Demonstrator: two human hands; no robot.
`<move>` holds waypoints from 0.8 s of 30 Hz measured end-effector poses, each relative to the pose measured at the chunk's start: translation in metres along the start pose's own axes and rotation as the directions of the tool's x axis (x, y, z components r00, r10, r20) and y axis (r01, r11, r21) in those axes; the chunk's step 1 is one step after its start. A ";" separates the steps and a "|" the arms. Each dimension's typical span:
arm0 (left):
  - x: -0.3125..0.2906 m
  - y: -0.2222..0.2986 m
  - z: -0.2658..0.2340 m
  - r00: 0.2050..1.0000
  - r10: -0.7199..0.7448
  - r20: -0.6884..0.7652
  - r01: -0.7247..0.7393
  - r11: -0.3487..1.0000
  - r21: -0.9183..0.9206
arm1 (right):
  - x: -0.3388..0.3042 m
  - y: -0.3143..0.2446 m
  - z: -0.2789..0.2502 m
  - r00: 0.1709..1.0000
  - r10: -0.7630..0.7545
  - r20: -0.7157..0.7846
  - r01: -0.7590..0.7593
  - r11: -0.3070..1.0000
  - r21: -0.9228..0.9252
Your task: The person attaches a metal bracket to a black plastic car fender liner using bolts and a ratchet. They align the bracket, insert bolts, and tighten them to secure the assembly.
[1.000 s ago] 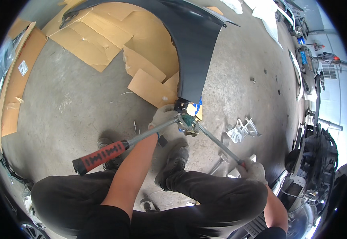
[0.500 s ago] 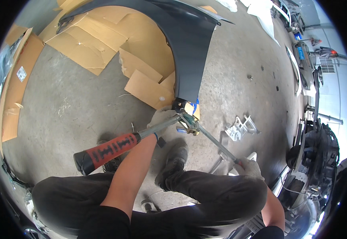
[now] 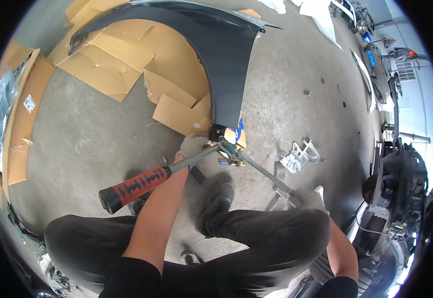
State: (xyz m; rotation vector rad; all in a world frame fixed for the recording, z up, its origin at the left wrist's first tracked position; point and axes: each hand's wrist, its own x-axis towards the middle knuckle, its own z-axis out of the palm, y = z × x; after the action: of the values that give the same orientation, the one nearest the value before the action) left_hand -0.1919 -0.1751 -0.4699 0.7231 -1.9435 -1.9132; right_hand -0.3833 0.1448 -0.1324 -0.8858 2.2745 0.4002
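A long-handled two-lever tool (image 3: 189, 162), apparently a hand riveter, spreads its arms across the view, its head at the lower end of a dark grey car fender (image 3: 229, 64). My gloved right hand (image 3: 308, 199) is closed round the end of its right lever. The left lever ends in a red and black grip (image 3: 139, 187), which no hand holds. Behind that lever, my gloved left hand (image 3: 192, 145) reaches to the fender's end beside the tool head. Its fingers look curled, but the lever and fender part hide what they grip.
Flattened cardboard (image 3: 105, 62) lies under the fender, and a cardboard box (image 3: 23, 119) stands at far left. A silver metal bracket (image 3: 301, 156) rests on the concrete floor to the right. Dark vehicle parts (image 3: 395, 184) line the right side. My knees frame the work area.
The two levers have come slightly closer together, with my right hand and the red grip both moving inward. The whole view has shifted a little, so the fender appears further left.
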 end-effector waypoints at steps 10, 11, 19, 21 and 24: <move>-0.027 0.088 -0.125 0.771 -0.627 -0.115 0.436 0.386 0.813 | 0.000 0.034 0.015 0.992 -0.104 -0.070 0.106 0.994 0.020; -0.061 0.047 -0.129 0.810 -0.540 -0.228 0.489 0.407 0.772 | 0.012 0.035 0.020 0.984 -0.154 -0.093 0.157 0.987 0.025; -0.098 0.067 -0.075 0.730 -0.619 -0.289 0.584 0.344 0.736 | 0.010 0.025 0.008 0.964 -0.251 -0.085 0.244 0.967 -0.078; -0.097 0.051 -0.074 0.776 -0.541 -0.324 0.560 0.354 0.749 | 0.013 0.028 0.009 0.963 -0.246 -0.111 0.241 0.969 -0.060; -0.106 0.015 -0.082 0.815 -0.444 -0.373 0.552 0.396 0.734 | 0.017 0.031 0.019 0.964 -0.249 -0.089 0.249 0.968 -0.018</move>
State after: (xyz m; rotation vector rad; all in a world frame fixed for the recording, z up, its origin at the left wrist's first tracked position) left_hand -0.0612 -0.1844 -0.4379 1.8257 -2.7414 -0.9599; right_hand -0.4053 0.1684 -0.1563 -1.1990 2.2068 0.2586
